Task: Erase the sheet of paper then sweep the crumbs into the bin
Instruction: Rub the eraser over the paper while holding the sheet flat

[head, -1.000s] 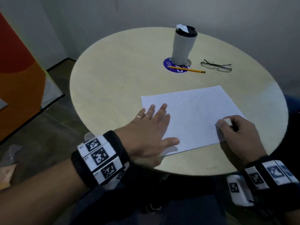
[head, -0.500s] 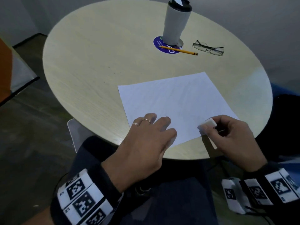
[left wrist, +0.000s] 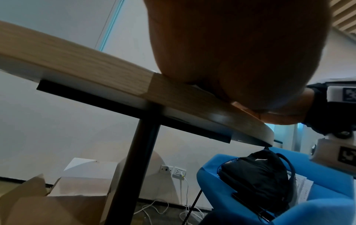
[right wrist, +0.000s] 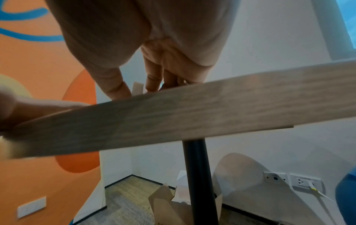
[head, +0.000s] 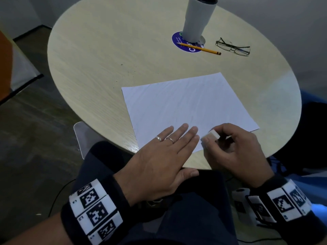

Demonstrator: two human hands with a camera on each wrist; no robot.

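Note:
A white sheet of paper (head: pixel 187 106) lies on the near half of a round wooden table (head: pixel 106 68). My left hand (head: pixel 177 144) lies flat with straight fingers on the sheet's near left corner, thumb hanging past the table edge. Just to its right, my right hand (head: pixel 221 140) pinches a small white eraser (head: pixel 212 134) between thumb and fingers at the paper's near edge. In the right wrist view the eraser (right wrist: pixel 137 89) shows between thumb and fingers above the table edge (right wrist: pixel 192 114). A few dark specks (head: pixel 121 64) dot the table left of the sheet.
At the far side stand a grey tumbler (head: pixel 198 16) on a blue coaster (head: pixel 177 41), a yellow pencil (head: pixel 201 48) and glasses (head: pixel 233 47). Below the table are cardboard boxes (left wrist: pixel 57 205) and a blue chair with a black backpack (left wrist: pixel 256 175). No bin shows.
My right hand has slid left along the paper's near edge with the eraser, ending beside my left hand. The left hand's fingers have flattened on the sheet's near corner.

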